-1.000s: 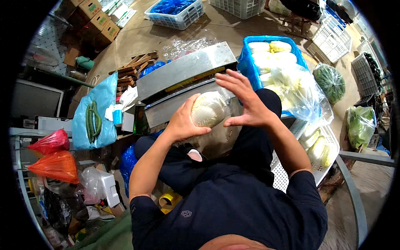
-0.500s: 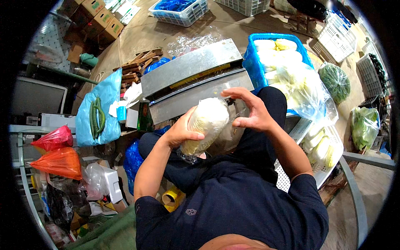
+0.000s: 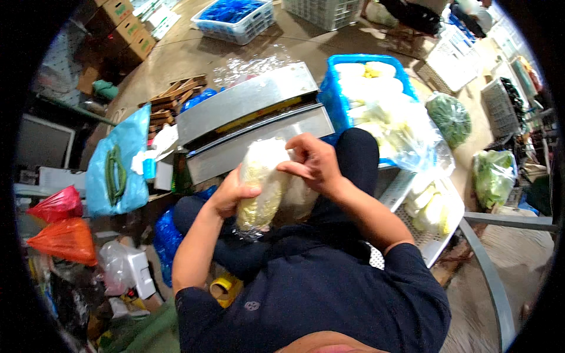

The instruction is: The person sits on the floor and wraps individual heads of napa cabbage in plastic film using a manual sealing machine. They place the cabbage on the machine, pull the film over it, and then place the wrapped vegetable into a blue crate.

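A pale napa cabbage (image 3: pixel 258 179) in clear plastic film is in my left hand (image 3: pixel 228 194), held upright at a slant over my lap with my thumb across its side. My right hand (image 3: pixel 312 163) has its fingers curled in a pinch on the film at the upper right of the cabbage. Just beyond my hands sits a metal wrapping machine (image 3: pixel 247 101) with a long slot. To the right, a blue-lined crate (image 3: pixel 329 82) of cabbages is partly covered by clear plastic, and a white basket (image 3: pixel 441 235) nearer me holds more cabbages.
A blue bag (image 3: pixel 101 176) with cucumbers, a red bag (image 3: pixel 56 203) and an orange bag (image 3: pixel 65 241) sit at left. Bagged greens (image 3: pixel 493 176) and a metal rail (image 3: pixel 489 276) are at right. Crates (image 3: pixel 232 23) and cardboard boxes (image 3: pixel 126 32) stand farther back.
The cabbage has turned more upright in my left hand. My right hand has come down from a spread position to close on the film. The view has shifted slightly.
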`<state>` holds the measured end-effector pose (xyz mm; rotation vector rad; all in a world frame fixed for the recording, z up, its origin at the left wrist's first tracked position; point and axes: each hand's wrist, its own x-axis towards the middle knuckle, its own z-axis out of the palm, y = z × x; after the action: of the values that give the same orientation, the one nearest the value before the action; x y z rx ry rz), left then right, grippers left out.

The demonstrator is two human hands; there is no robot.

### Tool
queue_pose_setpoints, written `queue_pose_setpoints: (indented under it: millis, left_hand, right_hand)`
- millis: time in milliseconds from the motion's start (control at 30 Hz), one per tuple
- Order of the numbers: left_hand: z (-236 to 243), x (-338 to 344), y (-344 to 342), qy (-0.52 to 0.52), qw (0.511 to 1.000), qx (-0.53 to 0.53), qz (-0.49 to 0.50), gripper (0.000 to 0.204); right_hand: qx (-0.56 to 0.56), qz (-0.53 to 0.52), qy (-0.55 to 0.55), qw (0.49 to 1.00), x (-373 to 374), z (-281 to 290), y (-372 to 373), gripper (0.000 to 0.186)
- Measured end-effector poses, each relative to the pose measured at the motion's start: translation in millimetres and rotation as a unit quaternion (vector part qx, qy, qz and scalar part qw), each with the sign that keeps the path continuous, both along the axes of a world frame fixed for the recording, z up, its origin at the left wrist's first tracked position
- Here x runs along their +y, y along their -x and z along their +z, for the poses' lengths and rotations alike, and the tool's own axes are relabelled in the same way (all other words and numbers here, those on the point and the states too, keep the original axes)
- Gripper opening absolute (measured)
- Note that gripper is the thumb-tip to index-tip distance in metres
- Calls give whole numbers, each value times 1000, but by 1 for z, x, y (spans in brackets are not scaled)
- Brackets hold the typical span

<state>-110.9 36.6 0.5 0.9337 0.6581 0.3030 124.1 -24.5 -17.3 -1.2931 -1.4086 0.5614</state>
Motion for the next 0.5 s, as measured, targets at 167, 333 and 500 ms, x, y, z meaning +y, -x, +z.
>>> queue_pose_setpoints:
  millis: [167, 333, 500]
  left_hand:
    - [-4, 0, 1, -4, 1000, 8, 1, 101]
    - [-2, -3, -3, -22, 996, -5, -82, 110]
    - [4, -6, 4, 5, 985, 9, -174, 112]
  right_hand:
    - [55, 78, -23, 995, 4, 0, -10, 17]
    - [66, 98, -18, 993, 11, 19, -31, 13]
    - [-11, 85, -43, 995, 21, 45, -29, 15]
